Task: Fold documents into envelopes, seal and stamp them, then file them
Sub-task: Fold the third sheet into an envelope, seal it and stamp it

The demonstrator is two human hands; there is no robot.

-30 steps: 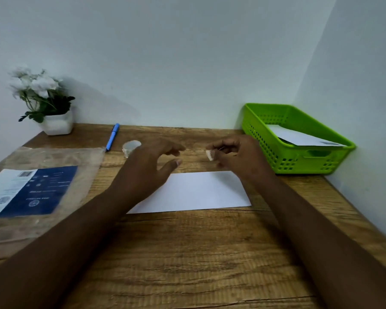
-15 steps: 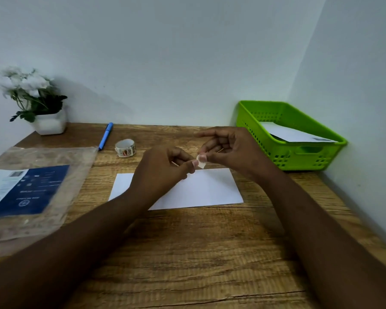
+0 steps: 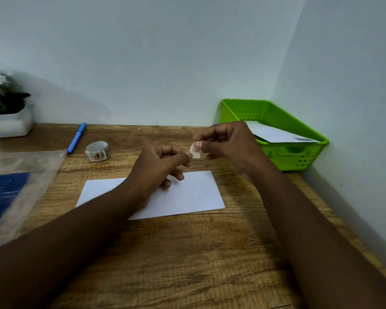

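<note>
I see both hands, left hand (image 3: 163, 161) and right hand (image 3: 227, 143), pinching the stamp (image 3: 196, 150) above the envelope (image 3: 194, 195) (it could curl and stick to fingertips).

Stamp (image 3: 196, 150), pinched btwn both hands' fingertips: small cursive script on pale face, too tiny to read for sure. Blue label (image 3: 2, 195) inside plastic bag: white print lines, blurred, illegible. Stamp roll (image 3: 97, 151): pictures only, no legible txt.
</note>
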